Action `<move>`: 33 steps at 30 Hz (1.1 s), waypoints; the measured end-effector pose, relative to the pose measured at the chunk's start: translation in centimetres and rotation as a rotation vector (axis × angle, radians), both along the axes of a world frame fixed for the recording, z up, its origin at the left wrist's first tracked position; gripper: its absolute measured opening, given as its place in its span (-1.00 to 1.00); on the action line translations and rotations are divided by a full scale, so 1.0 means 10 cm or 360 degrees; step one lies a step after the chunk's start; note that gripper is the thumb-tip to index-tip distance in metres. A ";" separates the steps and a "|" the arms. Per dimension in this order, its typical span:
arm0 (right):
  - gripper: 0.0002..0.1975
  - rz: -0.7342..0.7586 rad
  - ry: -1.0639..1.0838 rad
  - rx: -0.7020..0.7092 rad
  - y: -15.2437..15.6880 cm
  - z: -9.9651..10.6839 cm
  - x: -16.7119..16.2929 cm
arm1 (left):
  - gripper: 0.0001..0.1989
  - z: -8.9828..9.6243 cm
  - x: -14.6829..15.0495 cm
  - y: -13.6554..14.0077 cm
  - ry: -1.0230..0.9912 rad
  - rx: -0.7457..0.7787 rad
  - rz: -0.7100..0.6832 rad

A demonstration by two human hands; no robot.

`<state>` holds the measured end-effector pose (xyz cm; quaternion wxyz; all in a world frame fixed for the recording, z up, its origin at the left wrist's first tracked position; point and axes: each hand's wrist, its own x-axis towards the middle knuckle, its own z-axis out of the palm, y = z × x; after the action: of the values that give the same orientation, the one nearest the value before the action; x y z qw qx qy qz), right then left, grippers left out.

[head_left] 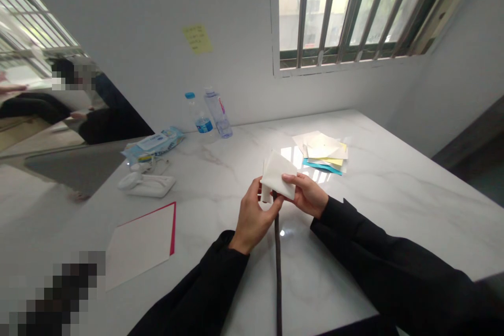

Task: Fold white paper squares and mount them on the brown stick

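Observation:
Above the middle of the marble-patterned table, a folded piece of white paper (279, 170) is held between both hands. My left hand (254, 215) grips its lower left side, with the fingers partly hidden behind it. My right hand (309, 193) pinches its right edge, thumb on the front face. A dark cord (277, 268) runs up from the bottom of the view to the hands; its upper end is hidden there. Beyond my right hand lies a loose stack of papers (323, 149), white, yellow and blue.
Two plastic bottles, one blue-capped (203, 123) and one taller (219, 113), stand by the wall. A wipes packet (157, 142), a white device (147, 185) and white sheets (139, 247) with a red edge lie left. People sit beyond the table's left side.

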<state>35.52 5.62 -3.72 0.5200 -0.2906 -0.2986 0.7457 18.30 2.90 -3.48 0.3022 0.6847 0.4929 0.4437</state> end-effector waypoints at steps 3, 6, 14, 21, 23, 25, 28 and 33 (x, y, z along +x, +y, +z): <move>-0.58 -0.0016 -0.0012 -0.0039 0.01 0.00 0.02 | -0.72 -0.06 0.03 0.03 -0.0240 -0.0079 -0.0029; -0.61 -0.0193 -0.0167 0.0000 0.08 -0.02 0.12 | -0.71 -0.10 0.03 0.05 -0.0355 -0.0130 0.0042; -0.69 -0.1002 -0.1124 0.0575 0.16 -0.08 0.25 | -0.68 -0.06 0.03 0.00 -0.0438 -0.0005 0.0190; -0.76 -0.0859 -0.1438 0.0866 -0.04 -0.05 0.06 | -0.68 -0.01 0.05 -0.02 -0.0302 0.0119 0.0235; -0.78 -0.0833 -0.1413 0.0893 -0.07 -0.03 0.02 | -0.68 -0.01 0.06 -0.03 -0.0278 0.0137 0.0236; -0.82 -0.0848 -0.1399 0.0904 -0.09 0.00 -0.01 | -0.69 0.00 0.07 -0.04 -0.0258 0.0156 0.0227; -0.82 -0.0865 -0.1361 0.0879 -0.11 0.03 -0.05 | -0.70 0.00 0.09 -0.06 -0.0222 0.0194 0.0209; -0.80 -0.0837 -0.1237 0.0763 -0.13 0.04 -0.10 | -0.69 0.00 0.11 -0.09 -0.0141 0.0288 0.0199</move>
<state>34.56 4.28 -3.29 0.5924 -0.4837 -0.5486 0.3379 19.36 2.02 -3.45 0.2323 0.6568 0.4787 0.5342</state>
